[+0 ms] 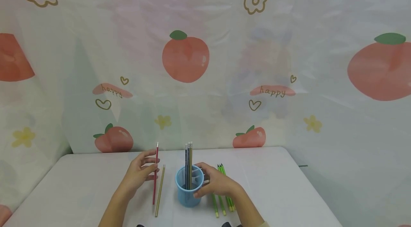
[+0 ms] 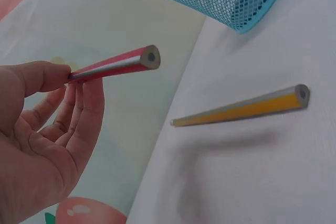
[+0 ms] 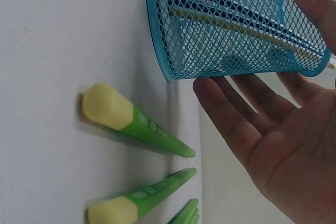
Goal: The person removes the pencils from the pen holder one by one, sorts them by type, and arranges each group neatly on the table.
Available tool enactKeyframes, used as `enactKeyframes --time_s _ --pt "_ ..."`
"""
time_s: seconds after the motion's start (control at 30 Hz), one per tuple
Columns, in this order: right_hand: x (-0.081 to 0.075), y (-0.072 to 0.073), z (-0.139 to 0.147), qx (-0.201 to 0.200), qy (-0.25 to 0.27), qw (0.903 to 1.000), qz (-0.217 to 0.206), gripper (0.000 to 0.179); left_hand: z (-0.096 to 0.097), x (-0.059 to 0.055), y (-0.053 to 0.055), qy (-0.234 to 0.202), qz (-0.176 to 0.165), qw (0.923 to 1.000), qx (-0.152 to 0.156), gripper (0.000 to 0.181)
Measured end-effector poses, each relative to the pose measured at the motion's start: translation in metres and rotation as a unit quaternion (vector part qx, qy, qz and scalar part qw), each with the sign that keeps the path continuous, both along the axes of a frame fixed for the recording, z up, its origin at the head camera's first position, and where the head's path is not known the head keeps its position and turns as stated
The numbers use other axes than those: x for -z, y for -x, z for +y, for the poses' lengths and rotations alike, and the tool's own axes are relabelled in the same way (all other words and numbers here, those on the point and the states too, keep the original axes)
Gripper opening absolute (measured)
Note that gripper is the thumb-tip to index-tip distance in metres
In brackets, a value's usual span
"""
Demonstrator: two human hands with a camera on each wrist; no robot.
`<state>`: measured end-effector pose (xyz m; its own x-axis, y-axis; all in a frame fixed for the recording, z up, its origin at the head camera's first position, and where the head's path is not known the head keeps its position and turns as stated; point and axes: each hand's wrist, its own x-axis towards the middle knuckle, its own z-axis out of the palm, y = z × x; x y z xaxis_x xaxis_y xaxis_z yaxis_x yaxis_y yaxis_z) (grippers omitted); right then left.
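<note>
My left hand (image 1: 136, 176) pinches a red-and-silver pencil (image 2: 113, 67) between thumb and fingertips. The pencil stands nearly upright, its white eraser end at the top and its flat, unsharpened end toward the wrist camera. Beside it, a gold-and-silver pencil (image 1: 160, 192) lies on the table, also seen in the left wrist view. My right hand (image 1: 221, 183) holds a blue mesh pencil cup (image 1: 189, 198), thumb on the near side and fingers around the back. Several dark and gold pencils (image 1: 188, 161) lean together inside the cup, eraser ends up.
Several green pencils (image 3: 160, 134) with pale yellow ends lie on the white table (image 1: 276, 191), right of the cup and partly under my right forearm in the head view. A curtain (image 1: 205, 113) printed with fruit and flowers hangs behind the table's far edge.
</note>
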<state>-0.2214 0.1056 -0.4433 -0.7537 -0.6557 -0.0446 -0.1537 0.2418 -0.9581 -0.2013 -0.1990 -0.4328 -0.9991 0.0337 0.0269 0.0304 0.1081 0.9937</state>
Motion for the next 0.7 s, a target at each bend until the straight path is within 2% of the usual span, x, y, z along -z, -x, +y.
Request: enactKeyframes --time_s 0.53,0.7 --pt "0.001 0.001 0.000 -0.004 0.003 1.0000 0.001 0.076 -0.006 0.024 0.006 0.016 -0.045 0.9985 -0.025 0.046" --pt "0.000 0.000 0.000 -0.002 0.004 1.0000 -0.001 0.075 -0.006 0.029 0.006 0.016 -0.049 0.9985 -0.018 0.046"
